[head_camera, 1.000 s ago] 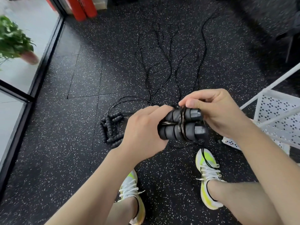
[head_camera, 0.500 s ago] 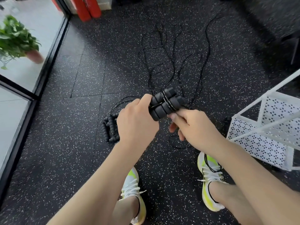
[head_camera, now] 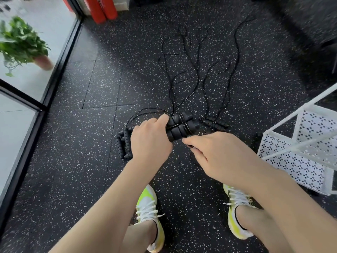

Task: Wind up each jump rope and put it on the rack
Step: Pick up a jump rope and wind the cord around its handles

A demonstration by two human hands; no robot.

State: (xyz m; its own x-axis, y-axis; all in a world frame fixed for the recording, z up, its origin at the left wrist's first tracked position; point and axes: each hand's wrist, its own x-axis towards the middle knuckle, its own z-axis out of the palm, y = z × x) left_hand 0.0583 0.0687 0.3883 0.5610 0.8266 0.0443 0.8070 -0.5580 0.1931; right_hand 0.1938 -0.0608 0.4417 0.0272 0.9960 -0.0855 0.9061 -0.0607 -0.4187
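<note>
Nearest the camera, two bare forearms reached forward over a pair of white-and-yellow shoes planted on the floor. The left hand had its fingers curled round one end of the paired black handles, which were held side by side just above the floor with turns of thin cord wound across their middle. The right hand sat just beside the near end of the handles, thumb and forefinger pinching something dark and small; it looked like the cord, though the blur left that uncertain.

The left hand hid part of a second set of ribbed black handles lying on the floor behind it. A third pair of handles lay just past the held ones, partly screened by them. From there the loose cords ran away across the floor in tangled loops, too thin to follow singly.

At the right stood the white perforated rack, cut off by the frame edge, well apart from the held handles.

The floor was black rubber tile with pale speckles. At the left ran a black-framed glass wall, with a blurred potted plant beyond it. At the far end leaned red cylinders, their tops cut off.
</note>
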